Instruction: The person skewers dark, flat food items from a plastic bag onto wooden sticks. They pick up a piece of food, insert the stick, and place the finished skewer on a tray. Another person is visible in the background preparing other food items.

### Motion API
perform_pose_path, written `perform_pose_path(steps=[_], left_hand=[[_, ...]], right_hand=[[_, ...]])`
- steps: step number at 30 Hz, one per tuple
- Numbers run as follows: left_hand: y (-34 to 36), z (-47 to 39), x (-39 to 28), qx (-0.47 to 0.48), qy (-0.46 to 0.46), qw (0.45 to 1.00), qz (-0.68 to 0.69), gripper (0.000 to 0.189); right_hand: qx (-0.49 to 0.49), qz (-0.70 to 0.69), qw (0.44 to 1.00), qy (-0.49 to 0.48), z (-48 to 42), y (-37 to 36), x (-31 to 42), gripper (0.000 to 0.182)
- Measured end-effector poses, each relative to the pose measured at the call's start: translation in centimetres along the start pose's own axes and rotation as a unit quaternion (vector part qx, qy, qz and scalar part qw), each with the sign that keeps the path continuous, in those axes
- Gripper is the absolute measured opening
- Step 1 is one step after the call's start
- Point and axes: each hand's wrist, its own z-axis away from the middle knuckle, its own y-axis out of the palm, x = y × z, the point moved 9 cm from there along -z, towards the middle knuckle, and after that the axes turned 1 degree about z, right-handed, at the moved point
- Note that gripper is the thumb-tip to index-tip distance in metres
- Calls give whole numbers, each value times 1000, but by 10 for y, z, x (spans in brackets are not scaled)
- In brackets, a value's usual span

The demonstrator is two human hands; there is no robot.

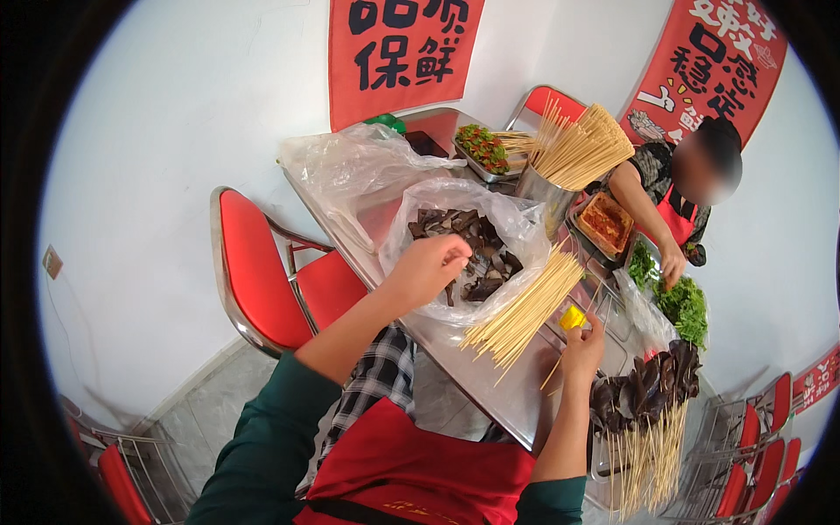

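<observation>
Over a clear plastic bag (400, 230) of dark wood ear fungus pieces (495, 282), my left hand (433, 266) hangs with its fingers curled; whether it holds a piece I cannot tell. My right hand (583, 348) pinches a thin bamboo skewer (553, 373). Beside that hand lies a small yellow packet (573, 317). A spread bundle of bamboo skewers (525, 308) rests between the bag and my right hand. Skewers threaded with wood ear (646, 387) are stacked at the right, over a metal tray.
Across the metal table (459, 367) a co-worker's hand (672, 262) touches leafy greens (686, 305). Behind the bag stand a metal canister (548, 193) full of skewers and a tray of red-and-green skewered food (483, 149). A container of reddish food (604, 223) is near the co-worker. A red chair (262, 275) stands left.
</observation>
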Motion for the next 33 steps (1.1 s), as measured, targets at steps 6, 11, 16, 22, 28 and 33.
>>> perform_pose_path(steps=[6, 11, 16, 22, 28, 33], left_hand=[[33, -75, 47, 35, 85, 958, -271, 26], [59, -84, 52, 110, 91, 943, -300, 35], [83, -48, 18, 163, 91, 967, -174, 28], [112, -24, 41, 212, 52, 952, -216, 42], [32, -45, 66, 35, -78, 987, -134, 49], [7, -35, 31, -127, 34, 937, -324, 47]], right_hand=[[52, -250, 967, 23, 9, 10, 11, 39], [55, -296, 952, 58, 14, 0, 19, 29], [54, -282, 955, 76, 22, -3, 24, 22], [72, -257, 963, 35, 25, 5, 28, 19], [63, -254, 964, 56, 22, 6, 21, 20], [96, -258, 961, 40, 29, 19, 27, 21]])
